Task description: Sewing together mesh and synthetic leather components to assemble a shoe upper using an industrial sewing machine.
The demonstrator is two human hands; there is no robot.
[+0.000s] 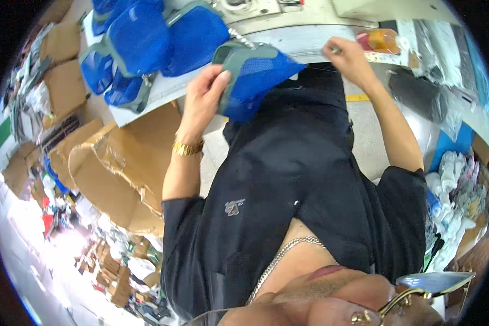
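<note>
Pinched between the thumb and fingers of my left hand is a blue mesh fabric piece with a grey-green trim along its edge. It hangs over the near edge of the white table, in front of my dark clothes. Farther right, my right hand is closed at the table edge, with a small greenish thing showing at its fingers, too small to name. Several similar blue mesh pieces with grey-green trim are heaped on the table to the left of the held one.
Part of a pale machine stands at the table's far side. A bottle of amber liquid lies beyond my right hand. An open cardboard box stands below the table on the left. Plastic-wrapped bundles are piled on the right.
</note>
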